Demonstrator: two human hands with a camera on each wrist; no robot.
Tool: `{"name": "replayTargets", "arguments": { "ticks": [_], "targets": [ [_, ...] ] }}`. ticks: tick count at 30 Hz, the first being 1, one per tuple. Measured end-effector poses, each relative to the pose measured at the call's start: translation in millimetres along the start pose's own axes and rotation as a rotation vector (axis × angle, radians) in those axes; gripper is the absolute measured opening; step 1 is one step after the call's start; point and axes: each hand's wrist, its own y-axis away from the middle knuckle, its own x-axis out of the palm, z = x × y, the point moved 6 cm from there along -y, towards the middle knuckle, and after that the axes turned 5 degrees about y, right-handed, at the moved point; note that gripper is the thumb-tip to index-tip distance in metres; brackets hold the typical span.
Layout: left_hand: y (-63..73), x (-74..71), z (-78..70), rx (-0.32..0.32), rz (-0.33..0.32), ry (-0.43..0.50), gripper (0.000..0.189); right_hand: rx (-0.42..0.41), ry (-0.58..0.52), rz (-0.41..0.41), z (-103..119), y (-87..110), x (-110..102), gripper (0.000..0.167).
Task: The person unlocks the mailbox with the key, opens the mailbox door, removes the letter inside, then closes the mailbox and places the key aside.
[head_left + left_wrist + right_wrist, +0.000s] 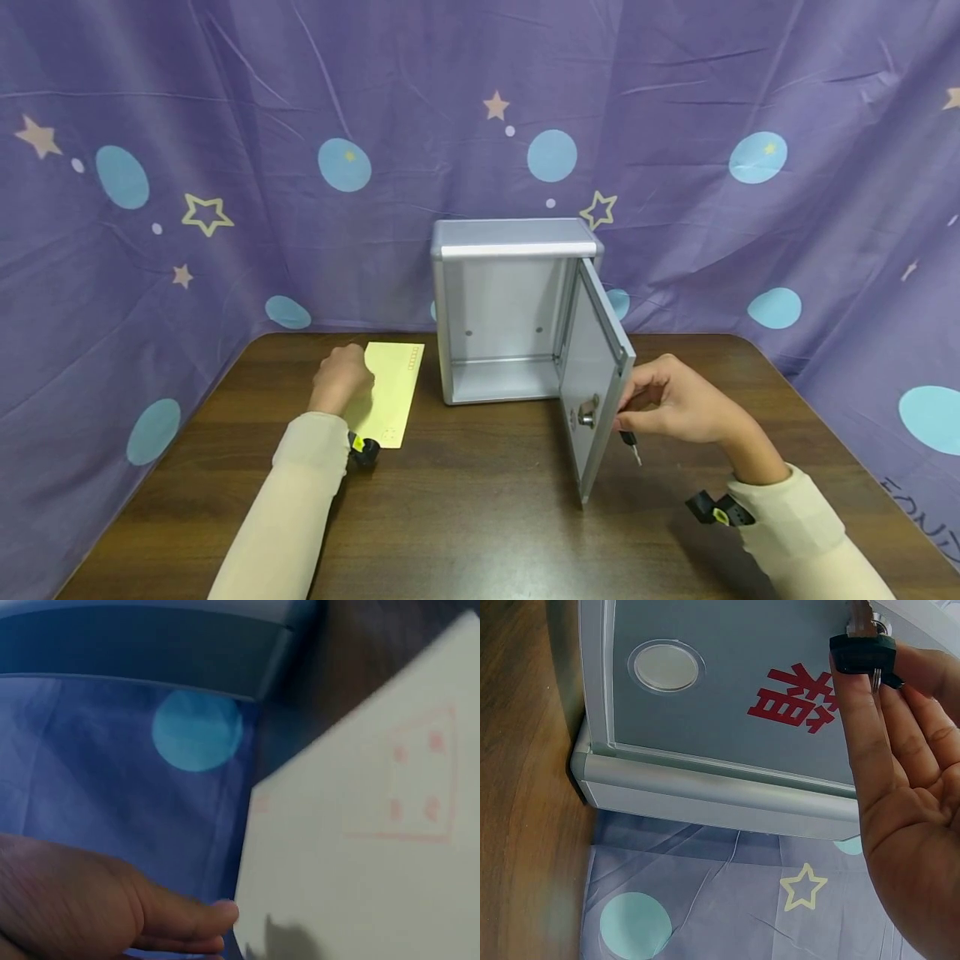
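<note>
A pale yellow envelope (395, 387) with printed squares lies on the left of the table. My left hand (343, 379) is at its left edge with curled fingers; in the left wrist view the fingertips (225, 911) pinch the edge of the blurred envelope (360, 862). A grey metal letter box (517, 227) stands open, its door (600, 358) swung out toward me. At the door's outer face my right hand (678, 400) pinches a black-headed key (862, 654) beside the lock (883, 624). Another key blade (636, 454) hangs below the fingers. Whether a key sits in the lock is hidden.
The wooden table (450, 517) ends at the back against a purple curtain (427, 108) with stars and blue spots. Inside the door is a lock cam (587, 412). The door's outside bears a round window (666, 667) and red lettering (795, 697).
</note>
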Motion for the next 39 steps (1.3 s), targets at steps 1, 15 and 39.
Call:
{"name": "replayTargets", "arguments": {
  "ticks": [1, 15, 39],
  "targets": [
    [0.2, -1.5, -3.0, 0.022, -0.003, 0.009, 0.037, 0.003, 0.002, 0.001, 0, 0.0, 0, 0.025],
    [12.8, -24.5, -51.8, 0.338, -0.123, 0.162, 0.046, 0.013, 0.016, -0.008, -1, 0.1, -1, 0.027],
    [64.2, -58.0, -113.7, 0.816, -0.551, 0.695, 0.040, 0.021, 0.016, -0.010, -1, 0.3, -1, 0.027]
  ]
}}
